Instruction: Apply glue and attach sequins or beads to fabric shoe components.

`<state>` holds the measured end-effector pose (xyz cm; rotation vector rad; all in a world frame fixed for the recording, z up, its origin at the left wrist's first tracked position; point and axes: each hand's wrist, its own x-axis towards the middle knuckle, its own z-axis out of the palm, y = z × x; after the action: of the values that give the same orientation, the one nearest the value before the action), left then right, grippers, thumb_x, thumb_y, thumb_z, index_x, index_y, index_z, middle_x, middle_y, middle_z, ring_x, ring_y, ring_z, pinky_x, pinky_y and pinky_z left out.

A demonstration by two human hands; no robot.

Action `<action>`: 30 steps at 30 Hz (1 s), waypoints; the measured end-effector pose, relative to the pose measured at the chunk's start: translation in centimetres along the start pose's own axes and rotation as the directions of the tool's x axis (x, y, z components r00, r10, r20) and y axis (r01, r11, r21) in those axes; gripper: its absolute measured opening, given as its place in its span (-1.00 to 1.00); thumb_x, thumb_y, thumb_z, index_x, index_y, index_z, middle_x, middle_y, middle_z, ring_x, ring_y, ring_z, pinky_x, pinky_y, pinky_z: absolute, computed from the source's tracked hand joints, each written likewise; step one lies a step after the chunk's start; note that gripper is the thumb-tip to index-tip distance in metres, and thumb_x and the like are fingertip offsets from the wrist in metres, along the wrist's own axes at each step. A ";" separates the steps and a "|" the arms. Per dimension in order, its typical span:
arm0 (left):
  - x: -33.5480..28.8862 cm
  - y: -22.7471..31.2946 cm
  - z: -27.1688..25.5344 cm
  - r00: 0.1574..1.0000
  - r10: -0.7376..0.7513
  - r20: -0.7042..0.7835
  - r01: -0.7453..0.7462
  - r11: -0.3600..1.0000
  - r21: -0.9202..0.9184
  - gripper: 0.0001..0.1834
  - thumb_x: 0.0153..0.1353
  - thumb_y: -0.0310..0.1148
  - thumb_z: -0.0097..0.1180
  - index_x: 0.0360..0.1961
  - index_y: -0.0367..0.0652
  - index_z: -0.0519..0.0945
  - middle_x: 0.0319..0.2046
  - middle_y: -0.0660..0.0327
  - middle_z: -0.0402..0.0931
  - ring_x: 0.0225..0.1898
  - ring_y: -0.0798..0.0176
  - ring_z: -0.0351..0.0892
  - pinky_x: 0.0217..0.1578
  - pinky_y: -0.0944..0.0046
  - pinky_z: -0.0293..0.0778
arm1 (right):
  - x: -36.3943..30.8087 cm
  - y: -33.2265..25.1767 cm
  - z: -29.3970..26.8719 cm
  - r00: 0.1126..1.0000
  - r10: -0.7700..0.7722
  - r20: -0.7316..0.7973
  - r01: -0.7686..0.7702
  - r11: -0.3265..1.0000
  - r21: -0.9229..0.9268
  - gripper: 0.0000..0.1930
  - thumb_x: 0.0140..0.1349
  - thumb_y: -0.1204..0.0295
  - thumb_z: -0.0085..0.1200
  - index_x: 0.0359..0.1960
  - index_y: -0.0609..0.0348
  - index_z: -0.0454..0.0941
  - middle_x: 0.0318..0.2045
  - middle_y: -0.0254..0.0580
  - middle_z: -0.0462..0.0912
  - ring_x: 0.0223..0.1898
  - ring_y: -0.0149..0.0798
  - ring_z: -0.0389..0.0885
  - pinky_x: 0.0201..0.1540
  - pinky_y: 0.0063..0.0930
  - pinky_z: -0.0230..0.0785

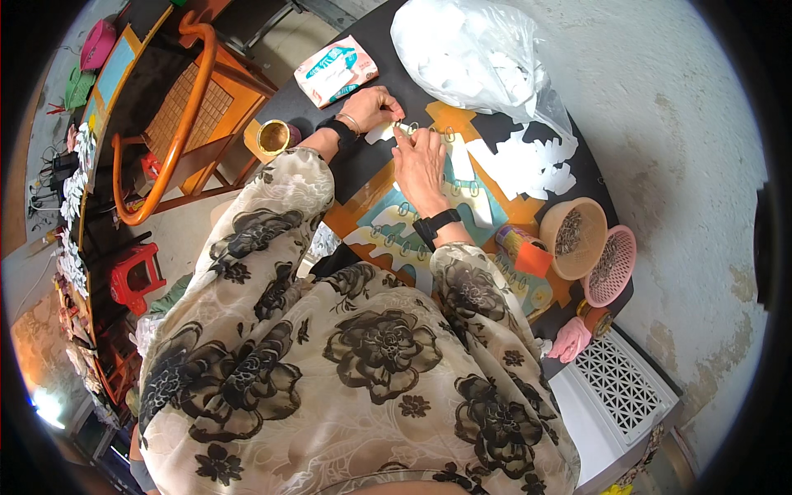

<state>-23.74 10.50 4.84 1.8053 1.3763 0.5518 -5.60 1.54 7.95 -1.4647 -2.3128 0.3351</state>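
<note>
My left hand (pixel 371 109) is bent into a pinch at the far end of a row of white cut pieces (pixel 459 162). Right beside it, my right hand (pixel 421 169) reaches up with its index fingertip close to the left fingertips. Whatever lies between the fingers is too small to make out. Small oval metal loops (pixel 450 132) sit along the edges of the white pieces. Beneath them lies a blue-green sheet (pixel 497 206), with brown tape (pixel 363 198) around it on the dark tabletop (pixel 355 169). The right wrist and hand cover part of the sheet.
A clear bag of white pieces (pixel 470 54) and a loose white pile (pixel 525 165) lie beyond. A tan basket (pixel 549 223) and pink basket (pixel 623 285) hold small metal parts. A tissue pack (pixel 337 71), open tin (pixel 273 138) and orange-topped can (pixel 513 241) stand nearby. The wall (pixel 652 148) borders the right.
</note>
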 end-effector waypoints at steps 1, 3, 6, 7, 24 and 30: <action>0.0 -0.1 -0.1 1.000 0.000 0.000 0.000 1.000 -0.001 -0.85 0.03 -0.43 0.33 -0.32 0.00 0.76 -0.32 0.26 0.56 -0.22 0.22 0.59 -0.13 0.28 0.48 | 0.0 0.0 0.1 1.000 0.005 0.000 -0.005 1.000 0.001 -0.59 0.18 0.38 0.18 0.11 0.00 0.58 -0.27 -0.23 0.36 -0.13 -0.13 0.31 -0.10 -0.22 0.17; 0.0 -0.3 -0.2 0.998 0.056 0.033 -0.057 0.998 0.029 -0.83 0.06 -0.44 0.31 -0.29 0.03 0.77 -0.30 0.26 0.55 -0.20 0.22 0.58 -0.10 0.28 0.47 | -0.2 0.0 0.3 1.000 0.010 0.000 -0.010 1.000 0.001 -0.58 0.18 0.38 0.19 0.11 -0.01 0.58 -0.28 -0.23 0.36 -0.13 -0.13 0.31 -0.10 -0.22 0.17; 0.0 0.0 -0.3 0.997 0.058 0.051 -0.062 0.996 0.066 -0.81 0.06 -0.46 0.30 -0.27 0.04 0.77 -0.29 0.27 0.55 -0.19 0.21 0.58 -0.09 0.28 0.47 | -0.4 0.0 0.3 1.000 0.015 0.001 -0.015 1.000 -0.010 -0.58 0.17 0.38 0.19 0.11 0.00 0.58 -0.28 -0.23 0.36 -0.13 -0.13 0.31 -0.10 -0.22 0.17; -0.1 -0.1 -0.3 0.997 0.058 0.049 -0.061 0.996 0.065 -0.81 0.06 -0.46 0.30 -0.27 0.04 0.77 -0.29 0.27 0.55 -0.19 0.21 0.58 -0.09 0.28 0.47 | -0.4 0.0 0.3 1.000 0.011 -0.002 -0.011 1.000 -0.008 -0.58 0.18 0.38 0.19 0.11 0.00 0.58 -0.28 -0.23 0.36 -0.13 -0.13 0.31 -0.10 -0.22 0.17; 0.8 -0.1 -0.7 0.990 0.069 0.120 -0.087 0.985 0.151 -0.73 0.03 -0.41 0.29 -0.20 0.13 0.76 -0.22 0.24 0.51 -0.15 0.13 0.54 -0.06 0.23 0.44 | 0.8 0.4 1.3 0.999 0.037 0.024 -0.036 0.999 -0.020 -0.60 0.21 0.36 0.15 0.11 0.03 0.57 -0.27 -0.21 0.36 -0.13 -0.11 0.31 -0.09 -0.21 0.17; 1.7 -2.4 -0.6 0.997 0.075 0.025 -0.075 0.997 0.018 -0.71 -0.05 -0.38 0.36 -0.24 0.18 0.76 -0.25 0.26 0.53 -0.13 0.14 0.56 -0.08 0.20 0.47 | 2.0 0.6 2.0 0.998 0.045 0.048 -0.043 0.998 -0.037 -0.59 0.22 0.34 0.14 0.14 0.03 0.55 -0.25 -0.19 0.36 -0.11 -0.12 0.30 -0.08 -0.21 0.17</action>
<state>-25.08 12.50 3.14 1.8793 1.3057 0.5561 -6.73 3.63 6.29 -1.5435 -2.3387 0.3473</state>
